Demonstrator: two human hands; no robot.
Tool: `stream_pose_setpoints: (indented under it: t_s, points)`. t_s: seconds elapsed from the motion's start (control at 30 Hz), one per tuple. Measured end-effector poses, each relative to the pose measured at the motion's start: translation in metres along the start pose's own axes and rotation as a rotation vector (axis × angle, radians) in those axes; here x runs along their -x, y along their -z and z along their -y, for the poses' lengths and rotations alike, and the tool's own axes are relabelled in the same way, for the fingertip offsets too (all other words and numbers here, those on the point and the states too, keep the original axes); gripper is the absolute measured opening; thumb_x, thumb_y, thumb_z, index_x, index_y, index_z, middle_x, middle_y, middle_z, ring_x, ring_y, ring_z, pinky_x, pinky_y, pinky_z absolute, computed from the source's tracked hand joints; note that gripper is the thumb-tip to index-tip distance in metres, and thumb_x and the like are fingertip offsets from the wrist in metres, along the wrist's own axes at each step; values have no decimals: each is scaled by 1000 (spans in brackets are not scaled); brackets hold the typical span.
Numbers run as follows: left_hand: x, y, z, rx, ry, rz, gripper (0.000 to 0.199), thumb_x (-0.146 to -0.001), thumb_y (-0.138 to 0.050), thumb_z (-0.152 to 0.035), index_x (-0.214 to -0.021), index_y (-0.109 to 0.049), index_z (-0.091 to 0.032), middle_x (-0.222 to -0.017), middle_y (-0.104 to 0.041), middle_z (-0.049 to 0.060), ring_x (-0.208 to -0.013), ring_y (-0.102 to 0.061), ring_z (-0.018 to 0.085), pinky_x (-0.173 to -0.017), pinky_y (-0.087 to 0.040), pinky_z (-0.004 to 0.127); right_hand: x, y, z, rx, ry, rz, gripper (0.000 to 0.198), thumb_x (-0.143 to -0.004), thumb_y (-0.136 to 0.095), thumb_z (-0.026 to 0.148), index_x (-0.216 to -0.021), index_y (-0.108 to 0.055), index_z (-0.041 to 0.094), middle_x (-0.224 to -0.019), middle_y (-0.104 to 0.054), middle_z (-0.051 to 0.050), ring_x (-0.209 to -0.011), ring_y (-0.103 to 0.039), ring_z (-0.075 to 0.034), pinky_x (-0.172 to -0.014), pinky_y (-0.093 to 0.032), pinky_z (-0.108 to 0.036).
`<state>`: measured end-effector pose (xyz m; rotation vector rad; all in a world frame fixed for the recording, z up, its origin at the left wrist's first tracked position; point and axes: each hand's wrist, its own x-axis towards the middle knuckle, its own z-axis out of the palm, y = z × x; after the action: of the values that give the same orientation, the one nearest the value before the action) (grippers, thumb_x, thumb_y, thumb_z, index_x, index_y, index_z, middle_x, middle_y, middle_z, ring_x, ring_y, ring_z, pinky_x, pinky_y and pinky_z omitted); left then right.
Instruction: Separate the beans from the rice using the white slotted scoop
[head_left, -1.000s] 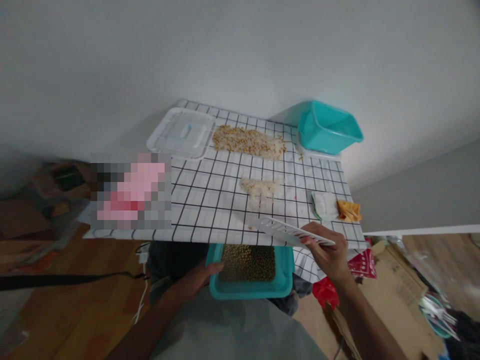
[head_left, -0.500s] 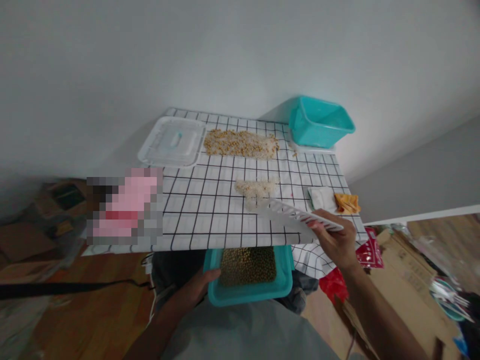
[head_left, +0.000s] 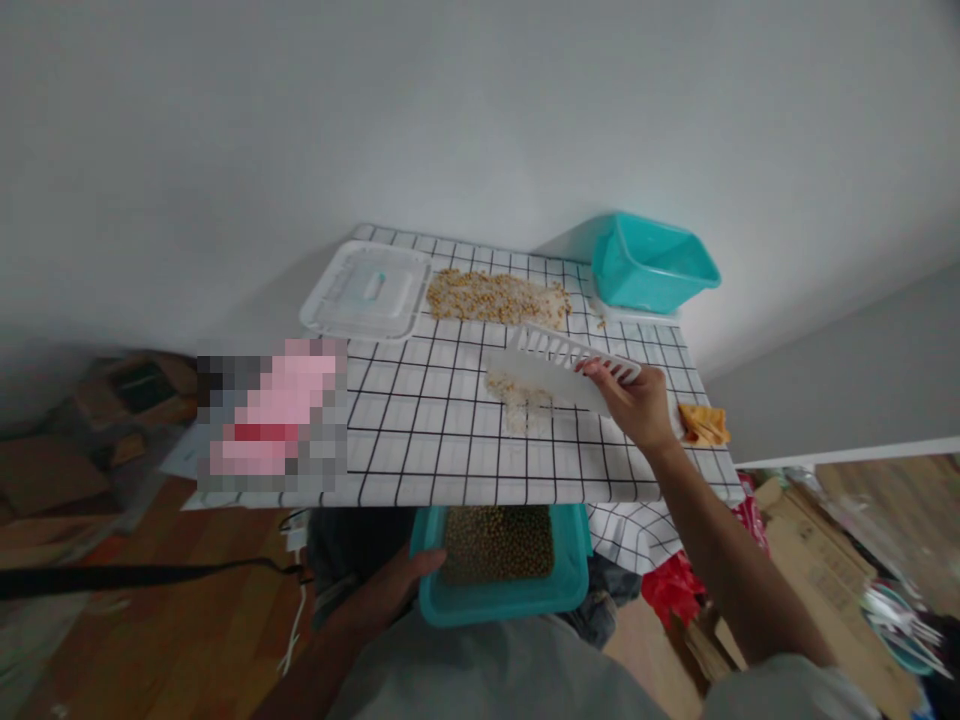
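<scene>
My right hand (head_left: pixel 634 400) grips one end of a thin white plastic panel with a slotted edge (head_left: pixel 562 375), tilted above the table with its slots uppermost. At the panel's lower edge lies a small pile of pale grains (head_left: pixel 525 410). Farther back, a strip of yellow beans mixed with pale grains (head_left: pixel 487 298) spreads across the cloth. My left hand (head_left: pixel 405 582) holds the left rim of a teal tub (head_left: pixel 502 606) at the table's front edge, over my lap. Small round beans (head_left: pixel 499 545) cover the tub's bottom.
A white cloth with black grid lines (head_left: pixel 420 430) covers the table. Back left lies a clear lid (head_left: pixel 367 290); back right stands another teal bin (head_left: pixel 660 270). An orange cloth (head_left: pixel 703 425) rests at the right edge, and a blurred pink item (head_left: pixel 285 400) at the left.
My right hand has moved the panel away from the front edge, to the far side of the small grain pile. My left hand still holds the tub. The whole view has shifted slightly.
</scene>
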<state>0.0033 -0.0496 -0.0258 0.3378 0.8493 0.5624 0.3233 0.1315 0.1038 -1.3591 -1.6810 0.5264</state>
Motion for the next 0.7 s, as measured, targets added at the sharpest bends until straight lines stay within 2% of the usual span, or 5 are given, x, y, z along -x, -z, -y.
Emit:
stream_pose_setpoints:
  t_s: [0.17, 0.3, 0.53, 0.7]
  points:
    - [1, 14, 6, -34, -63, -84, 55, -85, -66, -41, -135, -61, -19, -137, -65, 14, -137, -48, 36, -116, -34, 55, -20, -13, -3, -26, 47, 157, 28, -87, -67, 45, -84, -78, 19, -79, -76, -2, -75, -71, -18, -67, -54, -27]
    - [1, 19, 7, -78, -83, -77, 49, -87, -64, -37, -133, -62, -20, -142, -62, 12, -143, -41, 33, -118, -31, 51, -25, -16, -4, -37, 58, 213, 29, -86, -67, 46, -86, -78, 20, -79, -76, -2, -75, -71, -17, -66, -54, -28]
    - [-1, 19, 7, -52, -87, -72, 59, -86, -65, -38, -140, -55, -19, -141, -62, 14, -137, -50, 35, -115, -35, 53, -20, -14, -8, -120, 67, 227, 24, -86, -69, 43, -85, -78, 21, -82, -78, -2, -75, -72, -18, -69, -57, -30]
    - [3, 19, 2, -41, -74, -61, 54, -88, -62, -37, -137, -58, -17, -132, -69, 15, -135, -51, 35, -117, -31, 53, -10, -9, -4, -120, 90, 259, 17, -87, -69, 38, -86, -77, 23, -83, -77, -1, -75, -71, -16, -68, -55, -28]
